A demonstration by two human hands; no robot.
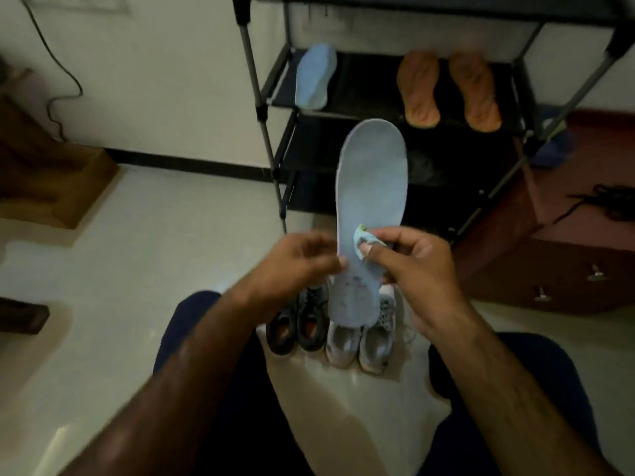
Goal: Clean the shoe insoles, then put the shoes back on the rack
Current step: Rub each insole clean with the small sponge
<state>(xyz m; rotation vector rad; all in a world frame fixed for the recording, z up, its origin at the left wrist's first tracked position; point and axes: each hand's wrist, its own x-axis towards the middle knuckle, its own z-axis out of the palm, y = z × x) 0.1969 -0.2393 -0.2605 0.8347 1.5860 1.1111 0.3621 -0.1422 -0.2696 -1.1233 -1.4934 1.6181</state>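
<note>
I hold a long light-blue insole (372,187) upright in front of me, toe end up. My left hand (299,262) grips its left edge near the heel. My right hand (412,266) pinches a small pale cloth (364,240) against the insole's face. Below my hands, on the floor, stand a pair of dark shoes (297,324) and a pair of light grey shoes (360,341). On the black shoe rack (264,108) lie a second blue insole (314,77) and two orange-brown insoles (446,89).
A dark red cabinet with metal knobs (563,266) stands to the right of the rack, with black laces (608,204) on top. A wooden piece (51,180) sits at the left wall, where a cable (58,84) hangs. My knees frame the shoes.
</note>
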